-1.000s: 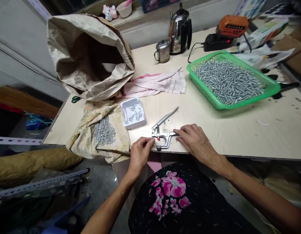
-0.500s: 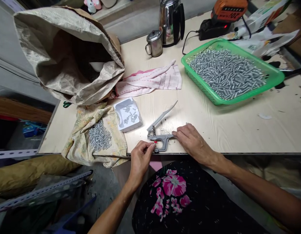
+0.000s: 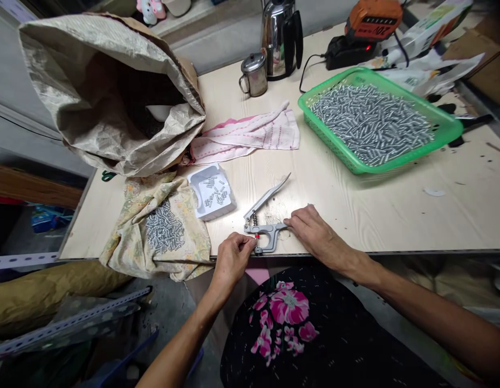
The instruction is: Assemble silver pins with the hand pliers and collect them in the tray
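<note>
Grey metal hand-press pliers [image 3: 274,230] lie at the table's front edge, their upper lever raised, with a coil spring and a small red ring at the jaw. My right hand [image 3: 314,237] is closed around the end of the lower handle. At the jaw, my left hand [image 3: 233,258] pinches thumb and fingers together; whatever is between them is too small to make out. Left of that hand, a pile of small silver spring-like parts [image 3: 164,226] rests on a patterned cloth [image 3: 193,229]. A white plastic tub [image 3: 213,210] with similar parts stands behind.
A green basket [image 3: 371,168] full of small silver parts sits at the right. A large open paper sack [image 3: 72,102] occupies the back left. Beyond a pink-and-white towel [image 3: 253,134] are a lidded metal mug [image 3: 254,78], a kettle [image 3: 278,43] and an orange battery [image 3: 373,20] on a charger.
The whole view has shifted slightly. Both hands keep almost the same places on the pliers, and the lever stays raised.
</note>
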Demonstrator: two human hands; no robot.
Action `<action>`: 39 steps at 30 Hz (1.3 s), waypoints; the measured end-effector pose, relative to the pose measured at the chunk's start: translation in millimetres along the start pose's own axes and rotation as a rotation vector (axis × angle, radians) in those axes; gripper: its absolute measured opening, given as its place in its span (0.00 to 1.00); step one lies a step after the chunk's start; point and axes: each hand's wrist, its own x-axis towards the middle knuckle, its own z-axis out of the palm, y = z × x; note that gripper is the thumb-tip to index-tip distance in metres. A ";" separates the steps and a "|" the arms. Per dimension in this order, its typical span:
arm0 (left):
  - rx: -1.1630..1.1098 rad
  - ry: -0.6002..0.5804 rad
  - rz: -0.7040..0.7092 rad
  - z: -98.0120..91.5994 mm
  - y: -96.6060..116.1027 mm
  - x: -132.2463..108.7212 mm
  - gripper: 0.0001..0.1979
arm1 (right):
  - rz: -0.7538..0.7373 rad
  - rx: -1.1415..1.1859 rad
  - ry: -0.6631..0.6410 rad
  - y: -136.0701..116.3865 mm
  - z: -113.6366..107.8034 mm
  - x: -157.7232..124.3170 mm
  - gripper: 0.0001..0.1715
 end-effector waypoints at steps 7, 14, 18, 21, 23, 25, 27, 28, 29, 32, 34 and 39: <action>-0.040 -0.110 -0.106 -4.5 -0.3 8.1 0.15 | 0.001 0.011 0.009 0.8 1.6 0.9 0.12; -0.163 0.050 0.008 3.2 -3.0 -9.9 0.14 | -0.070 -0.059 0.102 -3.2 -3.1 -1.9 0.12; -0.157 0.063 0.046 5.6 -3.9 -14.5 0.13 | -0.083 -0.075 0.081 -3.7 -3.9 -2.3 0.12; -0.075 0.036 0.049 4.9 -2.9 -11.1 0.12 | -0.059 -0.066 0.045 -2.8 -3.2 -2.4 0.12; -0.011 -0.007 0.034 3.3 -1.7 -6.8 0.11 | -0.042 -0.063 0.027 -2.2 -2.2 -2.3 0.13; 0.043 -0.054 0.003 1.2 0.1 -2.2 0.11 | -0.028 -0.052 0.012 -2.0 -0.9 -1.9 0.12; 0.084 -0.083 -0.035 -0.6 2.3 1.5 0.11 | -0.011 -0.045 -0.016 -2.1 -0.5 -1.2 0.12; 0.101 -0.091 -0.055 -1.2 3.4 2.9 0.10 | 0.002 -0.049 -0.040 -1.8 -0.9 -0.7 0.12; 0.112 -0.095 -0.072 -1.6 4.5 4.0 0.10 | 0.017 -0.058 -0.065 -1.2 -2.1 0.0 0.12; 0.134 -0.105 -0.109 -2.0 6.4 5.7 0.11 | 0.038 -0.067 -0.138 5.8 -10.4 4.1 0.10; 0.145 -0.112 -0.127 -2.0 6.4 6.4 0.12 | 0.005 -0.076 -0.162 16.4 -18.7 10.1 0.15; 0.179 -0.107 -0.127 -2.0 6.3 8.0 0.12 | -0.090 -0.171 -0.313 51.3 -34.3 39.2 0.59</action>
